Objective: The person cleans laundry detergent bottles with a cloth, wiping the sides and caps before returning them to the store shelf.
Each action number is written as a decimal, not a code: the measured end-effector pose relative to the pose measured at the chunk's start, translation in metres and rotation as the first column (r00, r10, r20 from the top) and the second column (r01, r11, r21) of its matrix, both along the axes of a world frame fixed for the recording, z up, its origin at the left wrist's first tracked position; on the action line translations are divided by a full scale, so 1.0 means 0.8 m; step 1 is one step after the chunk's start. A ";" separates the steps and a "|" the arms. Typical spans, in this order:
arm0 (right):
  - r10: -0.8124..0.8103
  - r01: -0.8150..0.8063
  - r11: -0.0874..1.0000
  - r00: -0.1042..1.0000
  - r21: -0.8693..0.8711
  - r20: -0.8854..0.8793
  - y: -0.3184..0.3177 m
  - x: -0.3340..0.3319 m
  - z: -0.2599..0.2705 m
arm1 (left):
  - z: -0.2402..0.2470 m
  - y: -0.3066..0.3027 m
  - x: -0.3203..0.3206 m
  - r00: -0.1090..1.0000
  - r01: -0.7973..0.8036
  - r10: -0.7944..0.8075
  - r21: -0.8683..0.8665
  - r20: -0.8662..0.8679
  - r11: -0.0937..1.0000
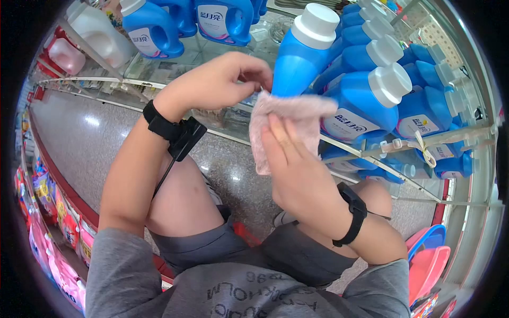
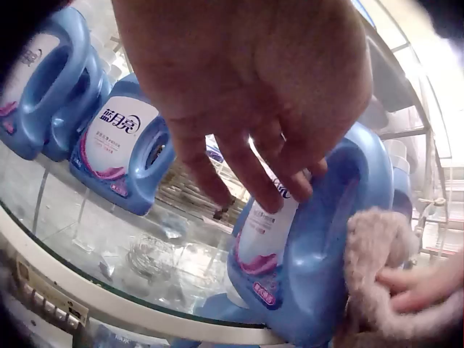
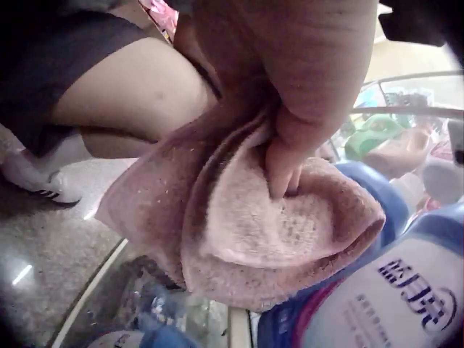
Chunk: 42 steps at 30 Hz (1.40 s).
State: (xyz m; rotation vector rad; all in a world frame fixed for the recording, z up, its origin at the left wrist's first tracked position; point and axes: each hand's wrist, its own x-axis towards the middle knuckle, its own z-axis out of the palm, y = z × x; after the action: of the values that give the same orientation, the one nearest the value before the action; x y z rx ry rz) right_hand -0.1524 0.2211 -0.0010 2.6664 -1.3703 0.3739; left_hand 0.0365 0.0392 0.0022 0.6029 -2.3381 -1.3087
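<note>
A blue bottle with a white cap (image 1: 297,58) leans at the shelf's front. My left hand (image 1: 220,82) is beside it, fingers loosely bent with their tips at its side; in the left wrist view the hand (image 2: 254,80) hangs in front of the bottle (image 2: 319,239). With my right hand (image 1: 299,169) I hold a pink cloth (image 1: 260,140) against the bottle's lower part, two fingers lying along the cloth. Folds of the cloth (image 3: 246,217) bunch around the fingers of that hand (image 3: 290,109) in the right wrist view. The cloth hides the bottle's lower part.
Rows of similar blue bottles (image 1: 360,103) stand close on the right, and more (image 1: 222,21) at the upper left. A glass shelf edge (image 1: 228,137) runs below my hands. Coloured packages (image 1: 69,228) line the far left; pink and blue basins (image 1: 427,265) are at lower right.
</note>
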 end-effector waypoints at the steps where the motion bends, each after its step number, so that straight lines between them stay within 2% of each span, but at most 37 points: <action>1: -0.027 0.020 0.995 0.997 0.094 0.074 0.002 -0.002 -0.017 | 0.001 -0.003 0.000 0.999 -0.037 0.037 -0.006 -0.007 0.999; 2: -0.061 0.033 0.982 0.988 0.188 0.145 0.002 -0.003 -0.030 | -0.001 -0.006 -0.002 0.997 -0.071 0.071 0.011 -0.034 0.997; 3: -0.063 0.035 0.982 0.987 0.186 0.146 0.001 -0.005 -0.037 | -0.004 -0.010 -0.004 0.997 -0.068 0.068 0.009 -0.034 0.998; 5: -0.045 0.013 0.980 0.987 0.199 0.155 -0.003 -0.009 -0.045 | -0.012 -0.017 -0.007 0.982 -0.114 0.120 0.048 -0.144 0.992; 9: -0.066 0.021 0.977 0.976 0.212 0.207 -0.005 -0.010 -0.038 | -0.009 -0.014 -0.018 0.967 -0.148 0.146 0.006 -0.211 0.989; 11: -0.068 0.014 0.969 0.975 0.247 0.213 -0.007 -0.015 -0.033 | -0.011 -0.013 -0.026 0.940 -0.151 0.159 0.048 -0.301 0.987; 12: -0.072 0.015 0.968 0.973 0.250 0.220 -0.008 -0.016 -0.033 | -0.013 -0.018 -0.031 0.943 -0.148 0.156 0.050 -0.293 0.988; 14: -0.064 0.004 0.967 0.972 0.253 0.228 -0.009 -0.016 -0.035 | -0.015 -0.031 -0.040 0.896 -0.035 0.083 0.117 -0.436 0.992; 17: -0.069 -0.004 0.958 0.967 0.287 0.244 -0.012 -0.017 -0.031 | -0.012 -0.030 -0.052 0.898 -0.109 0.147 0.115 -0.415 0.987; 21: -0.096 0.004 0.952 0.953 0.306 0.288 -0.011 -0.021 -0.034 | -0.010 -0.042 -0.067 0.907 -0.125 0.152 0.093 -0.393 0.988; 24: -0.094 -0.017 0.950 0.937 0.310 0.338 -0.009 -0.027 -0.037 | -0.002 -0.045 -0.080 0.898 -0.037 0.086 0.120 -0.431 0.992; 26: -0.102 -0.048 0.931 0.917 0.361 0.386 -0.008 -0.031 -0.041 | 0.000 -0.047 -0.086 0.880 0.050 0.098 0.296 -0.465 0.954; 27: -0.107 -0.043 0.931 0.917 0.361 0.385 -0.008 -0.033 -0.040 | 0.000 -0.047 -0.088 0.880 0.055 0.094 0.296 -0.466 0.954; 29: -0.191 -0.004 0.865 0.922 0.501 0.337 -0.010 -0.035 -0.036 | 0.000 -0.047 -0.089 0.880 0.074 0.096 0.334 -0.466 0.940; 30: -0.194 -0.002 0.865 0.921 0.501 0.338 -0.010 -0.036 -0.037 | -0.006 -0.053 -0.087 0.880 0.076 0.094 0.334 -0.465 0.940; 32: -0.209 0.020 0.876 0.916 0.482 0.341 -0.009 -0.040 -0.040 | -0.022 -0.070 -0.079 0.923 -0.133 0.143 0.055 -0.356 0.990; 39: -0.266 0.005 0.879 0.835 0.476 0.483 -0.025 -0.056 -0.053 | -0.011 -0.066 -0.050 0.886 -0.279 0.262 0.011 -0.384 0.960; 41: -0.282 -0.167 0.866 0.613 0.471 0.738 -0.032 -0.061 -0.045 | -0.009 -0.064 -0.042 0.911 -0.284 0.244 -0.078 -0.332 0.956; 42: -0.281 -0.168 0.867 0.613 0.469 0.739 -0.034 -0.063 -0.040 | -0.005 -0.055 -0.044 0.911 -0.284 0.243 -0.079 -0.332 0.955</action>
State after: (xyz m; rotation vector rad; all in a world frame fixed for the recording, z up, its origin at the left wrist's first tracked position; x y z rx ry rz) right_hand -0.2031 0.1937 -0.0328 2.9524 -1.9976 1.5716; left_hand 0.0012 -0.0045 -0.0021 0.5937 -1.9781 -1.0392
